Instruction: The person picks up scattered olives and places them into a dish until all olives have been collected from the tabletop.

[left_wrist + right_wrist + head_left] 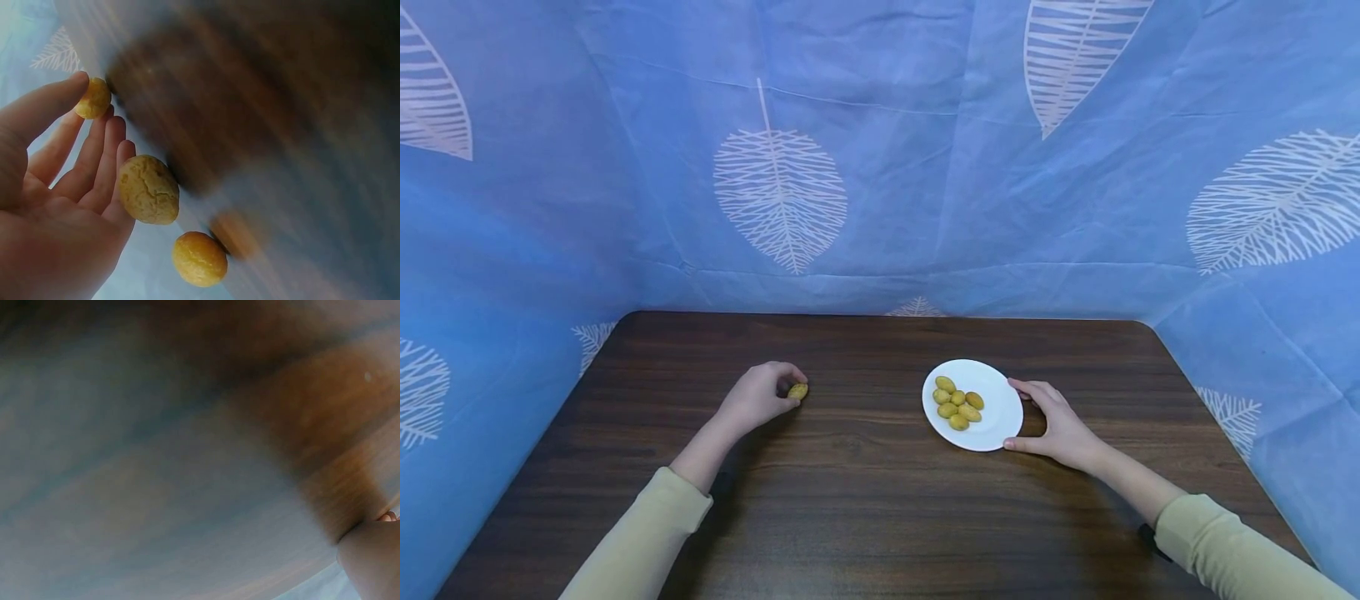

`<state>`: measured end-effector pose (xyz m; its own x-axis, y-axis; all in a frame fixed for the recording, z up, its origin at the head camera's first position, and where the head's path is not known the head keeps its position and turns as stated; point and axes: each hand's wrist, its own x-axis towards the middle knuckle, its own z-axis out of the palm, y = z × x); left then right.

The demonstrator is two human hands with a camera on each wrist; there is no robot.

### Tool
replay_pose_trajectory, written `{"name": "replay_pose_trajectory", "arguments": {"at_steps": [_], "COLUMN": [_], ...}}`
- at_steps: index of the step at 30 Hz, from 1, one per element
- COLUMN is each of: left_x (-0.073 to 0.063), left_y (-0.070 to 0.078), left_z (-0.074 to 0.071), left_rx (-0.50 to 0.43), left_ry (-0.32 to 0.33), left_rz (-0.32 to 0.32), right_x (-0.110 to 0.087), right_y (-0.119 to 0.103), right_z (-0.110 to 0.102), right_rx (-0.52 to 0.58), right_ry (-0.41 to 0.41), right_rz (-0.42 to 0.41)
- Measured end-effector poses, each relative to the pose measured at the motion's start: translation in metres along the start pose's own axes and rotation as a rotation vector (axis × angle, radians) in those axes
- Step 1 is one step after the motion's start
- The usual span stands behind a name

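Observation:
My left hand (760, 398) is low over the left half of the table, pinching a small oval yellow-green fruit (798, 391) between thumb and fingertips. The left wrist view shows that pinched fruit (95, 98) at the thumb tip, the other fingers extended beneath. Two more pieces lie near the palm there, a wrinkled fruit (149, 189) and a yellower fruit (200, 259); the head view does not show them. At right, my right hand (1054, 423) holds the rim of a round white plate (998, 421), thumb at the near side, fingers at the far side. Several similar fruits (958, 398) sit on the plate.
A dark wood-grain table (850, 517) carries everything, with rounded far corners. Blue cloth (895, 200) with white leaf prints hangs behind it and along both sides. The right wrist view is mostly blurred tabletop (187, 456), with part of the hand at its lower right edge.

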<state>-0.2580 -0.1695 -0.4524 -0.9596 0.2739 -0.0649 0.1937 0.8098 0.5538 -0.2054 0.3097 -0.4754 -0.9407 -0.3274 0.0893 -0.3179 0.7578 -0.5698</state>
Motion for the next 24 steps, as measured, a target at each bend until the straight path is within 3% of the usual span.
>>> {"name": "replay_pose_trajectory", "arguments": {"at_steps": [7,12,24], "left_x": [-0.001,-0.001,0.007], "left_y": [0.003,0.008,0.036], "left_z": [0.000,0.001,0.015], "left_rx": [0.000,-0.006,-0.043], "left_ry": [0.003,0.040,0.074], "left_rz": [0.012,0.049,0.092], "right_x": [0.000,0.001,0.000], "right_y": [0.002,0.003,0.002], "right_z": [0.001,0.001,0.002], "right_rx": [-0.006,-0.010,-0.009], "right_ry": [0.001,-0.001,0.003], "right_rz": [-0.005,0.002,-0.007]}}
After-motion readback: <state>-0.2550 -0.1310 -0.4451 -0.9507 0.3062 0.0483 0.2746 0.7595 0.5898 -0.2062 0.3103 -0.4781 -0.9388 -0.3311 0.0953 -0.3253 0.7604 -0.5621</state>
